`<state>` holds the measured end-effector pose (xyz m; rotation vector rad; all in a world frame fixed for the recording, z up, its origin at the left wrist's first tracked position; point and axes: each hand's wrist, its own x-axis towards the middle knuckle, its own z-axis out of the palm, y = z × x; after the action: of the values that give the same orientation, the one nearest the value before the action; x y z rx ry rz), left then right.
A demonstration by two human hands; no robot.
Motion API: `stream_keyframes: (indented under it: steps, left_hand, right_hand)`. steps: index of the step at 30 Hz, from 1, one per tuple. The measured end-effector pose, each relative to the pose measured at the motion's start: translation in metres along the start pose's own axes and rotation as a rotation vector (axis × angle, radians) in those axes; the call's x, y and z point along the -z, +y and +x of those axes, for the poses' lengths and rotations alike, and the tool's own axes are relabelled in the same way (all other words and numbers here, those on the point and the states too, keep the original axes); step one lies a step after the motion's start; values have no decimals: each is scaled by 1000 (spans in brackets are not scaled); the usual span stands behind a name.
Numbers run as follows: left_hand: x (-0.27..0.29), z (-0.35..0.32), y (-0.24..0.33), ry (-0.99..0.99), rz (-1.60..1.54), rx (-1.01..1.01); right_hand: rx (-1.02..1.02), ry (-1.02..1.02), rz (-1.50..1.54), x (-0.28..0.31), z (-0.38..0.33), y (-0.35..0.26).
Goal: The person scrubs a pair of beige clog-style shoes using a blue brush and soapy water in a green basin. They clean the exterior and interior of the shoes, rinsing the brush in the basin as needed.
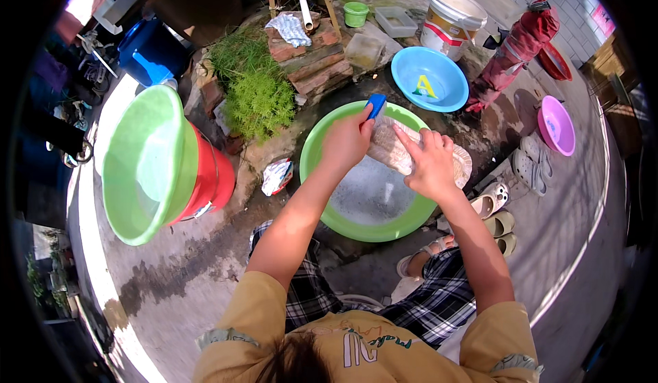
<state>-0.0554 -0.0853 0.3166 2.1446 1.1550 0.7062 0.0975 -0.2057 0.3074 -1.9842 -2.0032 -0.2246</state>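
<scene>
A green basin (322, 208) with soapy water sits on the wet ground in front of me. My left hand (346, 140) grips a blue scrubbing brush (375, 103) over the basin's far rim. My right hand (428, 164) presses flat on a pale, wet piece of cloth or footwear (389, 150) that lies across the basin's right rim; what it is exactly I cannot tell. Both forearms reach forward from the lower edge.
A light green tub (147, 164) rests on a red bucket (209, 177) at the left. A blue basin (428, 78), a white bucket (449, 20), a pink bowl (556, 126), brick stack (308, 54), green plant (253, 88) and sandals (493, 201) surround the basin.
</scene>
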Motion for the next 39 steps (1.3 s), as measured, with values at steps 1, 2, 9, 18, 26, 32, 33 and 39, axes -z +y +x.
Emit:
stream_keyframes:
  steps: [1,2,9,18,26,32,33,39]
  left_hand:
    - [-2,5,-7,1,62,42]
    - [-3,10,-17,11,-150,110]
    - [-16,-3,3,-12,-714,-38]
    - [-8,4,23,223,-323,-248]
    - [-7,-17,36,35,-257,-354]
    - [-9,10,-13,55,-399,-55]
    - [-28,0,-5,44,-433,-84]
    - [-13,5,7,-242,-1105,289]
  right_hand:
    - [-18,23,40,0,2,-1]
    - [-35,47,81,2,3,-3]
    - [-321,19,1073,-5,9,36]
    - [-528,-230,1652,15,12,14]
    - [-589,-327,1611,16,10,33]
    - [-411,-315,1735,32,13,15]
    - [-452,-256,1806,33,11,19]
    - [-575,-393,2218,18,-1,36]
